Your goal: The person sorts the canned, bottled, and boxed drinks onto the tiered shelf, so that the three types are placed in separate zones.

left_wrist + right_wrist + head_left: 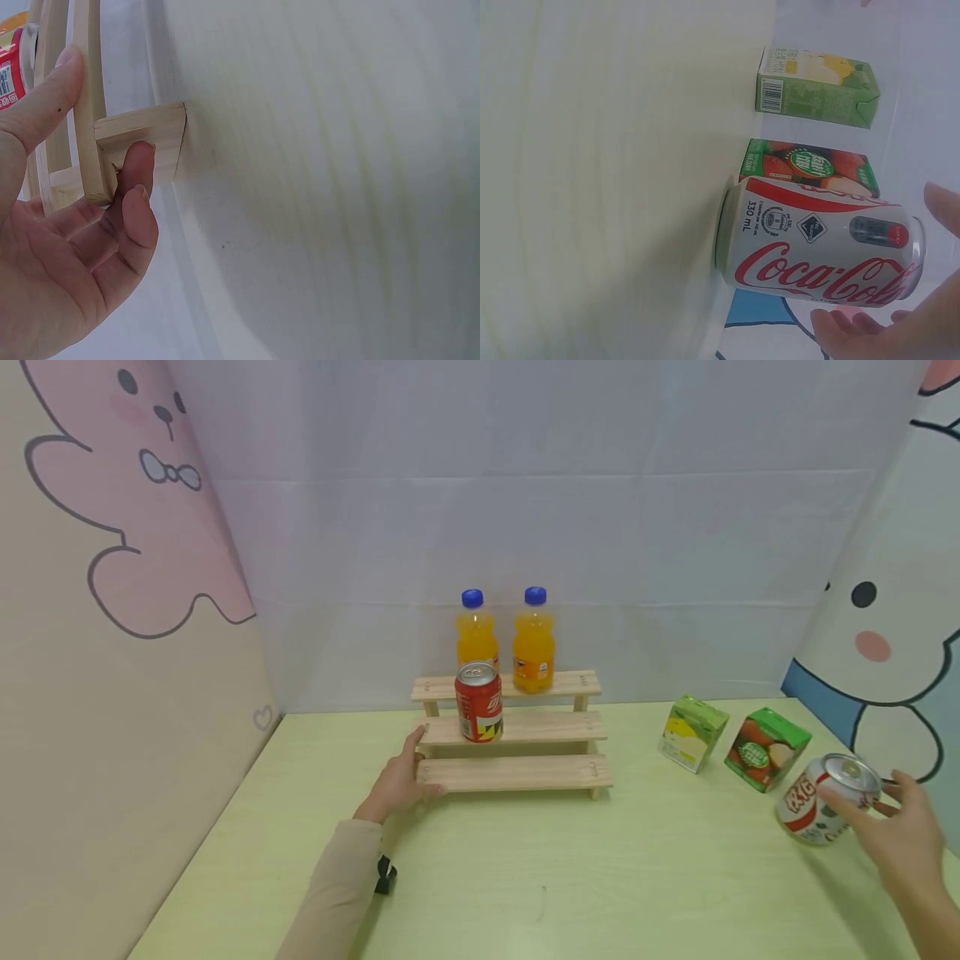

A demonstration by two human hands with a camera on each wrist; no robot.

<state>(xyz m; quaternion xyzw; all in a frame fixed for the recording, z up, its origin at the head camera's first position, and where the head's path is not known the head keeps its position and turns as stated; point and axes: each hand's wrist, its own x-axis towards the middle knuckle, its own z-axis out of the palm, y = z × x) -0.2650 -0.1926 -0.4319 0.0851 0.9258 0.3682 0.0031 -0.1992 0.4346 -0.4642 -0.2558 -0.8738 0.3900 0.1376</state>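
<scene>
At the left end of a three-step wooden display rack [517,772], my left hand [397,783] grips the lowest plank. The left wrist view shows fingers [139,217] curled round that plank's end. A red can [480,703] stands on the middle step, and two orange drink bottles with blue caps [534,647] are on the top one. Over at the right, my right hand [903,831] is spread around a white Coca-Cola can [817,244]. In the right wrist view, gaps show between the can and the thumb; whether any finger touches it I cannot tell.
Behind the white can are a green-and-yellow juice carton [693,733] and a green-and-red juice carton [767,749]. A pale curtain [525,527] hangs behind the light green table [562,877]. Printed cloth with cartoon animals borders both sides.
</scene>
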